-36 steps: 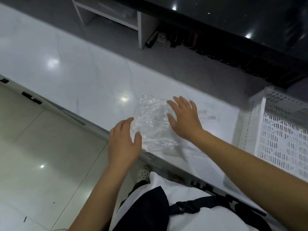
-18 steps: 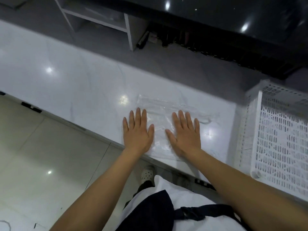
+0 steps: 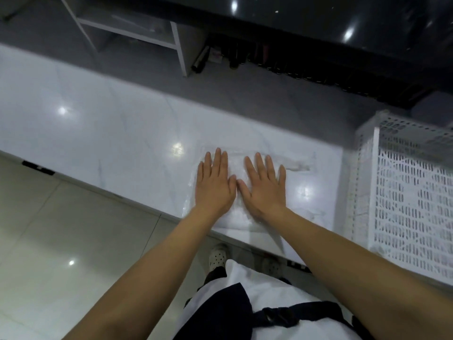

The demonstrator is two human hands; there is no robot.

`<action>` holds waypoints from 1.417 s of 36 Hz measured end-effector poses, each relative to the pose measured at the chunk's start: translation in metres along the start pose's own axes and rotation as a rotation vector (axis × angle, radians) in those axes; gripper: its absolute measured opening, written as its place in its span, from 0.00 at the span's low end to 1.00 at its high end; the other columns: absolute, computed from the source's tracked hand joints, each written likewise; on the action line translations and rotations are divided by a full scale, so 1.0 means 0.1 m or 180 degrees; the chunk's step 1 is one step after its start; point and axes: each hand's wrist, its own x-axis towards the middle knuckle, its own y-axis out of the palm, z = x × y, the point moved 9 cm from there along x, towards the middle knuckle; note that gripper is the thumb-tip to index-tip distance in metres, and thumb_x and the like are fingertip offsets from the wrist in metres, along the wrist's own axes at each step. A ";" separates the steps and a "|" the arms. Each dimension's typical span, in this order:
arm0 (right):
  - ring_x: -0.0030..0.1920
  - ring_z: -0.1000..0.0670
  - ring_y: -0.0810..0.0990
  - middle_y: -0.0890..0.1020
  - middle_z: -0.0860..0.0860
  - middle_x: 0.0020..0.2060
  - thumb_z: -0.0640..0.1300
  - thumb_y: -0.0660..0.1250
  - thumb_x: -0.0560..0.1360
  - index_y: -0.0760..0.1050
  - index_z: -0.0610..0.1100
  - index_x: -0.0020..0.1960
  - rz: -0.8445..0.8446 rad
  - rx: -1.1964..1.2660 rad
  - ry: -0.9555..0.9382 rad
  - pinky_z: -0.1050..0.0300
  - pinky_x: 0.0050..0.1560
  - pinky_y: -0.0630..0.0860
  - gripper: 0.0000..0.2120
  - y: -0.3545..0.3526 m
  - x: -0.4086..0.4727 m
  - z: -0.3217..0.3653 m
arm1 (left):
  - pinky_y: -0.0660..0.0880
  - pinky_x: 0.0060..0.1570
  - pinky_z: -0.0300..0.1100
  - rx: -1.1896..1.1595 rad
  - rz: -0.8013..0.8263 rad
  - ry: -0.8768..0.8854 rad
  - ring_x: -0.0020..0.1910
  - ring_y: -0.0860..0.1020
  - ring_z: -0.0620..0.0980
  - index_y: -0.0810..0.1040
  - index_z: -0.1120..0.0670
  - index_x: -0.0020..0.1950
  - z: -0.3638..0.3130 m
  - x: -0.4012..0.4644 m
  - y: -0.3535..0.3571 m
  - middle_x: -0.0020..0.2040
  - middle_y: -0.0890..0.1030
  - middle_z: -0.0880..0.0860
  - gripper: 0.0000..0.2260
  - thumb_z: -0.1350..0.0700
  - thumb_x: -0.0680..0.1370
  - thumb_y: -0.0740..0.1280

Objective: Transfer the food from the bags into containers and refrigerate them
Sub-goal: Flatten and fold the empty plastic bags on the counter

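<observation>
Two flat hands, left hand [image 3: 213,185] | right hand [image 3: 266,187] | pressing clear bag [image 3: 297,164] | white crate [image 3: 411,192] just right.

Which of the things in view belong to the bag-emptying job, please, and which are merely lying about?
Job:
- plastic bag, flat on the counter
- left hand, pressing the bag
- right hand, pressing the bag

Lying about:
- white basket
- shelf
- bottles behind the counter
</observation>
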 end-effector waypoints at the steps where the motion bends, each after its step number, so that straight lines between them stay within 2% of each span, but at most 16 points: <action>1: 0.79 0.48 0.31 0.36 0.52 0.80 0.66 0.33 0.79 0.35 0.55 0.81 -0.0017 0.0020 0.0038 0.38 0.77 0.35 0.33 0.00 0.00 -0.01 | 0.38 0.79 0.53 0.0099 0.0046 -0.0038 0.81 0.39 0.53 0.41 0.55 0.82 0.05 0.02 0.05 0.83 0.42 0.54 0.30 0.43 0.85 0.46; 7: 0.79 0.49 0.32 0.37 0.52 0.81 0.68 0.34 0.79 0.35 0.55 0.81 -0.0078 0.0034 0.0097 0.39 0.77 0.35 0.34 -0.01 -0.03 -0.17 | 0.39 0.79 0.54 0.0313 0.0045 -0.0038 0.82 0.40 0.53 0.41 0.54 0.83 0.29 0.13 0.04 0.83 0.42 0.54 0.36 0.33 0.81 0.41; 15: 0.79 0.50 0.32 0.36 0.54 0.80 0.71 0.36 0.79 0.34 0.56 0.80 -0.0135 0.0030 0.0304 0.41 0.77 0.33 0.35 -0.04 -0.13 -0.73 | 0.41 0.79 0.53 0.0275 -0.0032 0.0013 0.82 0.43 0.52 0.44 0.55 0.83 0.40 0.13 0.01 0.83 0.45 0.54 0.37 0.32 0.81 0.41; 24: 0.80 0.49 0.34 0.38 0.52 0.81 0.70 0.37 0.79 0.35 0.55 0.81 -0.0086 0.0066 0.0364 0.37 0.77 0.35 0.35 -0.06 -0.16 -0.82 | 0.38 0.79 0.55 0.0359 0.0031 -0.0060 0.82 0.41 0.53 0.42 0.54 0.83 0.68 -0.01 -0.07 0.83 0.43 0.53 0.38 0.31 0.81 0.42; 27: 0.80 0.48 0.34 0.37 0.52 0.81 0.70 0.39 0.80 0.34 0.58 0.80 -0.0170 0.0148 0.0353 0.36 0.76 0.35 0.34 -0.13 -0.19 -0.79 | 0.37 0.79 0.53 -0.0067 0.0056 -0.0230 0.81 0.39 0.53 0.42 0.53 0.83 0.80 -0.14 -0.15 0.83 0.42 0.53 0.36 0.33 0.82 0.45; 29: 0.80 0.47 0.35 0.37 0.53 0.81 0.70 0.39 0.79 0.35 0.59 0.80 -0.0329 0.0090 0.0190 0.37 0.75 0.33 0.34 -0.22 -0.24 -0.69 | 0.39 0.79 0.51 -0.0562 -0.0090 -0.0379 0.82 0.42 0.54 0.46 0.52 0.83 0.88 -0.32 -0.26 0.83 0.45 0.52 0.34 0.36 0.83 0.50; 32: 0.80 0.47 0.36 0.39 0.53 0.81 0.70 0.39 0.79 0.37 0.60 0.80 -0.0421 0.0023 -0.0265 0.36 0.75 0.34 0.33 -0.30 -0.31 -0.40 | 0.52 0.78 0.51 -0.1409 -0.0555 -0.0678 0.80 0.55 0.54 0.60 0.51 0.80 0.97 -0.77 -0.43 0.81 0.59 0.54 0.30 0.38 0.82 0.57; 34: 0.80 0.47 0.37 0.40 0.52 0.81 0.70 0.39 0.79 0.41 0.60 0.81 -0.0416 -0.0049 -0.0552 0.35 0.75 0.35 0.33 -0.31 -0.32 -0.17 | 0.64 0.70 0.46 -0.2044 -0.0782 -0.0992 0.72 0.66 0.48 0.68 0.47 0.75 1.04 -1.10 -0.43 0.73 0.68 0.50 0.26 0.39 0.79 0.61; 36: 0.81 0.46 0.39 0.42 0.51 0.81 0.69 0.40 0.79 0.42 0.59 0.81 -0.0374 -0.0135 -0.0819 0.34 0.75 0.36 0.33 -0.29 -0.32 0.06 | 0.68 0.59 0.36 -0.2534 -0.0838 -0.1410 0.62 0.72 0.42 0.72 0.42 0.68 1.10 -1.36 -0.32 0.65 0.72 0.47 0.19 0.43 0.78 0.67; 37: 0.81 0.46 0.39 0.43 0.51 0.81 0.69 0.40 0.79 0.42 0.60 0.81 -0.0310 -0.0173 -0.0918 0.33 0.75 0.36 0.33 -0.25 -0.32 0.16 | 0.69 0.54 0.35 -0.2791 -0.0792 -0.1637 0.59 0.74 0.42 0.73 0.40 0.64 1.11 -1.45 -0.24 0.61 0.74 0.47 0.16 0.45 0.78 0.70; 40: 0.80 0.46 0.36 0.40 0.51 0.81 0.69 0.38 0.79 0.39 0.60 0.81 0.0019 -0.0294 -0.1027 0.32 0.74 0.35 0.33 -0.05 -0.31 0.30 | 0.72 0.47 0.39 -0.3597 -0.0625 -0.2100 0.49 0.80 0.41 0.74 0.38 0.56 1.10 -1.59 -0.01 0.46 0.83 0.43 0.12 0.49 0.77 0.73; 42: 0.79 0.47 0.32 0.37 0.52 0.81 0.69 0.36 0.79 0.36 0.60 0.80 0.0197 -0.0324 -0.0991 0.32 0.74 0.35 0.32 0.09 -0.33 0.29 | 0.73 0.46 0.41 -0.3838 -0.0545 -0.2143 0.39 0.80 0.37 0.74 0.38 0.56 1.07 -1.60 0.05 0.38 0.83 0.43 0.13 0.50 0.76 0.73; 43: 0.79 0.47 0.32 0.37 0.52 0.81 0.69 0.36 0.79 0.35 0.61 0.80 0.0209 -0.0301 -0.0967 0.33 0.74 0.34 0.32 0.12 -0.34 0.28 | 0.75 0.48 0.42 -0.3914 -0.0553 -0.2121 0.38 0.80 0.39 0.74 0.39 0.57 1.06 -1.59 0.06 0.36 0.83 0.44 0.14 0.50 0.76 0.73; 46: 0.79 0.48 0.31 0.36 0.53 0.80 0.69 0.37 0.80 0.35 0.61 0.80 0.0176 -0.0200 -0.0912 0.33 0.75 0.33 0.31 0.14 -0.35 0.27 | 0.79 0.49 0.43 -0.3920 -0.0566 -0.1951 0.40 0.81 0.44 0.76 0.38 0.58 1.05 -1.50 0.00 0.39 0.83 0.47 0.15 0.55 0.77 0.72; 49: 0.79 0.49 0.31 0.36 0.54 0.80 0.69 0.37 0.80 0.36 0.62 0.80 0.0163 -0.0128 -0.0919 0.34 0.75 0.33 0.31 0.13 -0.34 0.27 | 0.79 0.46 0.39 -0.3702 -0.0343 -0.1673 0.45 0.82 0.46 0.77 0.35 0.58 1.00 -1.39 -0.08 0.49 0.83 0.49 0.20 0.60 0.77 0.70; 51: 0.79 0.49 0.31 0.36 0.54 0.80 0.69 0.38 0.80 0.37 0.62 0.80 0.0143 -0.0103 -0.0933 0.34 0.75 0.33 0.31 0.12 -0.35 0.28 | 0.79 0.48 0.41 -0.3597 -0.0128 -0.1386 0.45 0.81 0.48 0.77 0.34 0.60 0.96 -1.31 -0.14 0.54 0.81 0.52 0.25 0.65 0.77 0.68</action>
